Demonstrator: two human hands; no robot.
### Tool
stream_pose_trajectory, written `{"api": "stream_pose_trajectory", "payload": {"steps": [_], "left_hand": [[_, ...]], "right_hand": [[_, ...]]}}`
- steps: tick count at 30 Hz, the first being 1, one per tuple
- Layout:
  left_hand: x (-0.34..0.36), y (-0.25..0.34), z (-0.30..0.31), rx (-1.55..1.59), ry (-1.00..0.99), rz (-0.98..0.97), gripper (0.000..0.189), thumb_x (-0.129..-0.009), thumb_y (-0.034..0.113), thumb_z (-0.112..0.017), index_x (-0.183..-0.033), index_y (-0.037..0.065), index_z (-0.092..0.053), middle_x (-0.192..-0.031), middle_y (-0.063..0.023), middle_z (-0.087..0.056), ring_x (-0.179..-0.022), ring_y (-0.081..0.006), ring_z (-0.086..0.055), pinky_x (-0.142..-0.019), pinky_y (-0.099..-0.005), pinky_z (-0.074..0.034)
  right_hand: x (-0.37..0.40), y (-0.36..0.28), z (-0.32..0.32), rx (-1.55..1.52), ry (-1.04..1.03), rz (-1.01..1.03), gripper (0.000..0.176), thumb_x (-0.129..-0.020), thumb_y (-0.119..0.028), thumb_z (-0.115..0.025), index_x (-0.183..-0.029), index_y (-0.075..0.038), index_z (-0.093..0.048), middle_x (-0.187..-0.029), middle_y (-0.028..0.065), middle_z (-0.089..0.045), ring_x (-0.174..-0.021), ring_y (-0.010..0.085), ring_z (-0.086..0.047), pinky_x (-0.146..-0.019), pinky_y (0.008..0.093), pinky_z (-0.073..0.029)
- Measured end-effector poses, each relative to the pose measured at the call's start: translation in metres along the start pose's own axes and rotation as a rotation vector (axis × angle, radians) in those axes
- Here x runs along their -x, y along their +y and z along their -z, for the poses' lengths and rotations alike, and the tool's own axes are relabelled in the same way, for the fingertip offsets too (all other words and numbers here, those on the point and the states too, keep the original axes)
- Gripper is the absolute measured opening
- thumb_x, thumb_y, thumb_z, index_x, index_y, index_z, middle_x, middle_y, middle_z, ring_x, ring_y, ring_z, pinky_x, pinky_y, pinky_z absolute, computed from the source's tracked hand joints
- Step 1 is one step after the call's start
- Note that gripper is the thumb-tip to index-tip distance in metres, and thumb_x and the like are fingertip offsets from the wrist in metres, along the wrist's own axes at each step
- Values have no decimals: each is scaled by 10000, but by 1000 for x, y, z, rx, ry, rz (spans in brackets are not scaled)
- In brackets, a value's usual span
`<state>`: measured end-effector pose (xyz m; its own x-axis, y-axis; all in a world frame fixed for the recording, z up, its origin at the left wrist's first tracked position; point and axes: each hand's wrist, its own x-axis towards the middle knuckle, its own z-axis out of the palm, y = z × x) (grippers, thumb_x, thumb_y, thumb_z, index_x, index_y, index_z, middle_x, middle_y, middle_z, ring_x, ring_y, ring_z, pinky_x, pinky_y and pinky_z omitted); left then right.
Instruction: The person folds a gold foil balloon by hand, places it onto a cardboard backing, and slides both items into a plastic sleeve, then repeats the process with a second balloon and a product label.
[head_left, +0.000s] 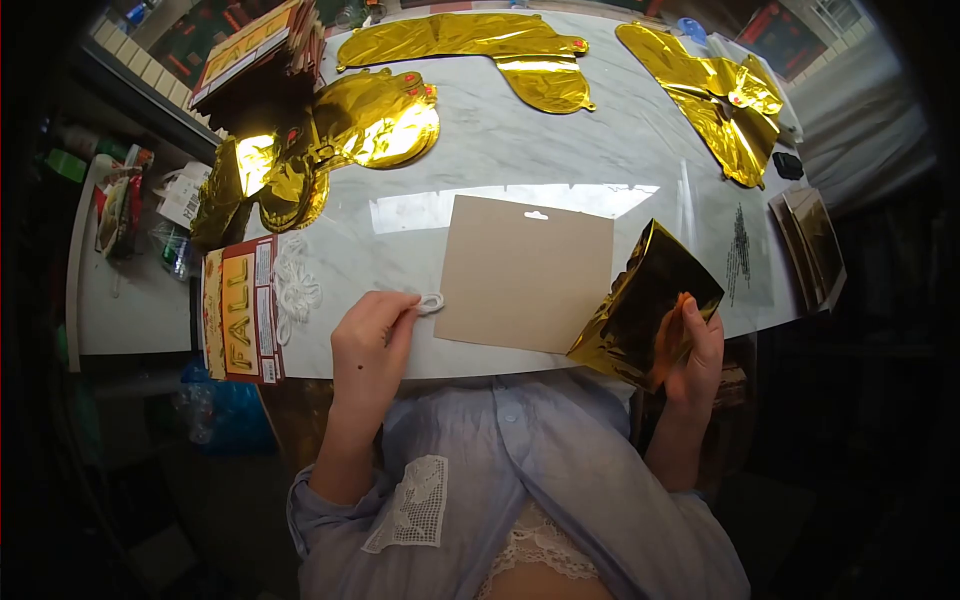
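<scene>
My left hand (pixel 372 335) pinches a small coil of white string (pixel 431 302) between thumb and fingertips, beside the left edge of a plain beige cardboard card (pixel 525 265). That card lies flat, with a hanging slot near its far edge. On the right, my right hand (pixel 697 350) grips a folded gold foil balloon (pixel 648 300), tilted up over the card's right corner. The thumb shows along the foil's edge; the other fingers are partly hidden. Left of my left hand lies a heap of white strings (pixel 296 285), next to a printed FALL card (pixel 240 310).
Flat gold foil balloons lie at the back left (pixel 385 120), back middle (pixel 460 40) and back right (pixel 715 90). A stack of FALL cards (pixel 255 50) stands back left. A clear printed plastic bag (pixel 740 255) and brown cards (pixel 808 245) are at right.
</scene>
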<state>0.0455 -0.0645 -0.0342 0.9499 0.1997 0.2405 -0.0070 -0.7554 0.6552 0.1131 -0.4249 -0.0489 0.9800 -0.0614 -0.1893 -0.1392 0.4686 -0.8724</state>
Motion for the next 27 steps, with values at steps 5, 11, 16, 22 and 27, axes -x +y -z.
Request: {"api": "stream_pose_trajectory", "payload": {"steps": [5, 11, 16, 22, 27], "left_hand": [[-32, 36, -29, 143, 46, -181, 208, -900, -62, -754, -1097, 5, -741, -1011, -114, -759, -889, -268, -755, -801, -354, -607], [-48, 43, -72, 165, -226, -310, 203, -946, -45, -721, -1138, 20, -730, -1068, -114, -773, -966, -239, -769, -844, -339, -620], [-39, 38, -32, 477, -121, 6, 329, -1008, 12, -642, -1333, 42, -681, -1272, -198, -731, -1179, -370, -712, -988, -418, -579], [-9, 12, -26, -25, -242, -184, 611, -1034, -46, -522, -1627, 7, -389, -1524, -207, -604, -1430, -363, -565, -1191, -472, -431], [9, 31, -14, 108, -300, 40, 644, -1044, -13, -526, -1655, -13, -322, -1578, -247, -539, -1447, -413, -531, -1231, -480, -378]], "right_hand": [[3, -6, -8, -4, 13, -25, 167, -1073, -127, -662, -1220, -48, -664, -1083, 22, -738, -956, 88, -709, -848, 244, -569], [10, -5, -10, 19, 10, -15, 177, -1065, -132, -673, -1219, -44, -661, -1070, 27, -735, -922, 98, -705, -823, 249, -573], [3, 2, -51, 69, -72, -183, 229, -1050, -115, -694, -1249, -22, -630, -1037, 31, -722, -878, 86, -677, -781, 231, -557], [-37, 39, -88, 166, -305, -176, 297, -1049, -84, -696, -1314, 14, -603, -1188, 76, -723, -1053, 113, -697, -917, 266, -571], [-39, 58, -93, 323, -350, -82, 417, -1042, -53, -700, -1401, 39, -508, -1279, 104, -692, -1127, 125, -680, -971, 294, -572]]}}
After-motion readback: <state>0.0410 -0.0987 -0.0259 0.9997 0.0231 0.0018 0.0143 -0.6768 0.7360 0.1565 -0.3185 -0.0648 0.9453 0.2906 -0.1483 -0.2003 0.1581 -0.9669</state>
